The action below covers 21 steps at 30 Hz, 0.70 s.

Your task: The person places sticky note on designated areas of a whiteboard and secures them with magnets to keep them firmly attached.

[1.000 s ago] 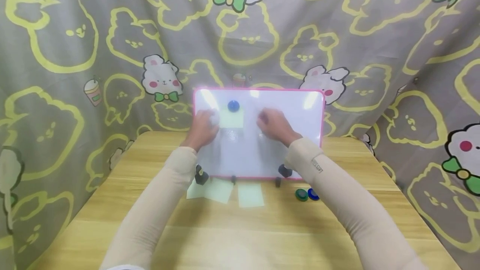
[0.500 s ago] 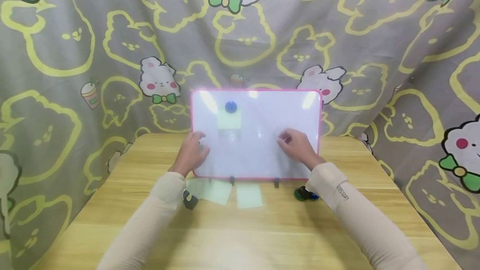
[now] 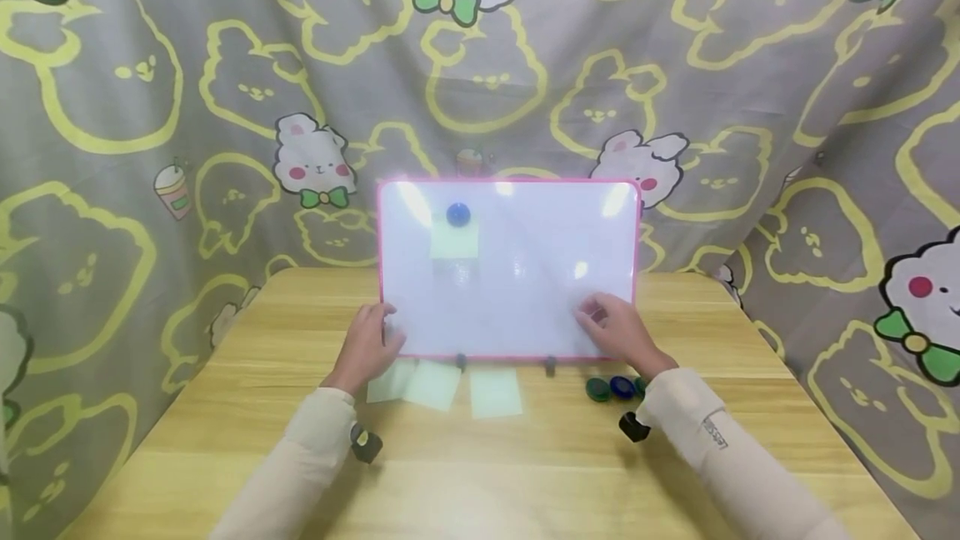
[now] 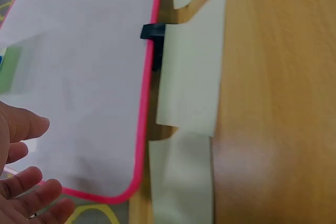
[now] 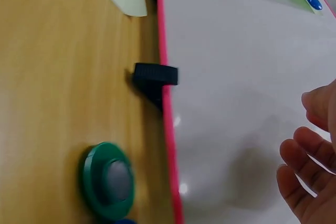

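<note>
Your left hand (image 3: 365,346) is in front of the whiteboard (image 3: 517,315) at its lower left corner, thumb and fingers apart and holding nothing. Your right hand (image 3: 618,329) is in front of the board near its lower right corner; the fingers bend loosely, the thumb is clear of them, and nothing is between them. Your hands are well apart from each other, and you cannot tell for sure whether either one touches the board.

The whiteboard has a pink rim and stands toward the far edge of the tabletop (image 3: 480,482), with two black feet (image 3: 551,366) at its bottom edge. Near its upper left corner you have a pale green note (image 3: 454,242), with a round blue magnet (image 3: 458,214) on the note's top edge.

On the tabletop, just in front of the board's bottom edge, you have three pale notes. The leftmost note (image 3: 386,384) and the middle note (image 3: 432,384) overlap near the board's lower left corner, while the right-hand note (image 3: 496,392) lies by itself, between the two feet as you look at them.

Before the board's lower right corner, a green disc (image 3: 597,390) lies grey centre up, with a blue disc (image 3: 622,387) just beside it toward the tabletop's right edge. Next to that is a second green disc (image 3: 641,387), partly hidden by your right sleeve (image 3: 697,415).
</note>
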Each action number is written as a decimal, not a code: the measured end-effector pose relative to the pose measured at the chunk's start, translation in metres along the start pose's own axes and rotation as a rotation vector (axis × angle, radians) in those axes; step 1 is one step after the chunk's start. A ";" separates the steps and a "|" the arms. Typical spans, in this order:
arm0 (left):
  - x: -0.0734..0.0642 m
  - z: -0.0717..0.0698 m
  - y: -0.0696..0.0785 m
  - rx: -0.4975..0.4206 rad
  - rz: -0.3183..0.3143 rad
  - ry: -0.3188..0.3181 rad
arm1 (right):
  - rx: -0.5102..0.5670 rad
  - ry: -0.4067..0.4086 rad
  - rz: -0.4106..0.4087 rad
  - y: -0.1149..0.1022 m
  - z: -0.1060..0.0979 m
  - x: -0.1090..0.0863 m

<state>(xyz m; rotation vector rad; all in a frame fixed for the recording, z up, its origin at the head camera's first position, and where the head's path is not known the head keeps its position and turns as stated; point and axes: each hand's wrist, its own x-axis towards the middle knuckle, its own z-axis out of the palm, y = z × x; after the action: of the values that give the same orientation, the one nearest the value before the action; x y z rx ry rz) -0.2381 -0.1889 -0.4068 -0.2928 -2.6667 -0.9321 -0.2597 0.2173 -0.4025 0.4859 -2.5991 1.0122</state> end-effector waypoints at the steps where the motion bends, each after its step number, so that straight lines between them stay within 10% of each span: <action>1: -0.002 0.000 -0.002 0.002 0.002 -0.001 | 0.006 -0.002 -0.003 0.003 0.000 -0.003; 21: -0.019 -0.001 -0.034 0.079 -0.171 -0.155 | -0.030 -0.110 0.028 0.035 0.003 -0.041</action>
<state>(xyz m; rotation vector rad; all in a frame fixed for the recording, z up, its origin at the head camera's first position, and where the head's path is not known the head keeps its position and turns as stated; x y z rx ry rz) -0.2300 -0.2174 -0.4317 -0.1245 -2.9003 -0.8826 -0.2377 0.2481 -0.4418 0.5132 -2.7206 0.9803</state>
